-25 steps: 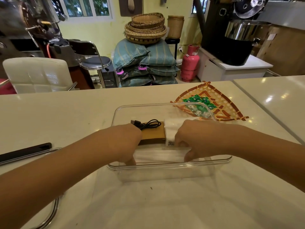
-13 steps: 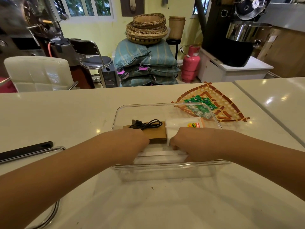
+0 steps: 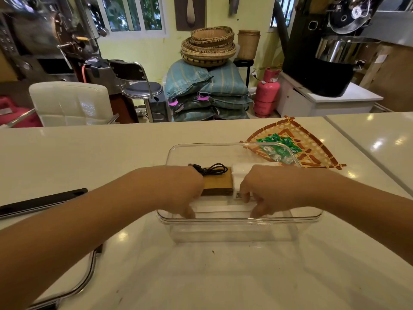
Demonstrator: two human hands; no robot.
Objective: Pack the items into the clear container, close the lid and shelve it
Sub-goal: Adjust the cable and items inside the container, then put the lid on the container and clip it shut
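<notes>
Clear plastic container [image 3: 239, 229] sits on the white counter [image 3: 89, 153], open, no lid seen on it. Inside lie a brown flat box [image 3: 218, 185] with a black cable [image 3: 209, 169] on top, a white packet [image 3: 242, 173] just right of the box, and a pale flat item [image 3: 223, 208] against the near wall. Both hands are down inside. Left hand [image 3: 178, 189] is knuckles up, fingers curled down at the left end of the pale item; right hand [image 3: 266, 190] mirrors it at the right end, fingertips [image 3: 254, 212] pointing down. Looks like pressing or seating the item, but cannot tell if either hand actually grips it, since the fingertips are partly hidden.

Handling guess: container looks stiff, light, smooth-walled, likely slippery; best held by the rim [image 3: 312, 217] on both short sides. Contents look light; the cable is floppy and could slide off the box if tilted. Green sweets [image 3: 277, 143] rest on a woven tray [image 3: 312, 153] just behind the container, not yet packed. Black flat object [image 3: 42, 201] lies far left, well apart.
</notes>
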